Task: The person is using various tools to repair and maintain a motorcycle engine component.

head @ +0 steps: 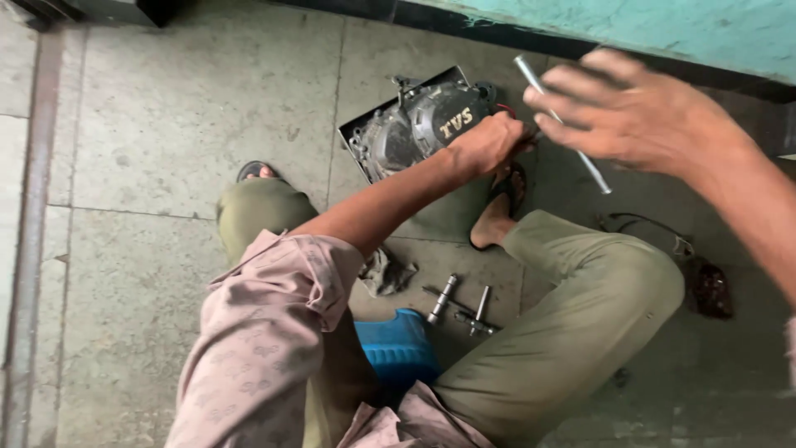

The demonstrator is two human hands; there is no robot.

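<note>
Engine cover [419,124] — under left hand [489,143]; right hand [630,112] w/ rod [560,122].

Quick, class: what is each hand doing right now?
Left hand: closed, gripping something at the engine cover; what it grips is hidden.
Right hand: blurred, at the metal rod; grip cannot be told.

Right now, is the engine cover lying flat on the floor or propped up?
Propped up. The engine cover leans tilted in its dark tray, outer face toward the camera, steadied at its right edge by the left hand.
</note>
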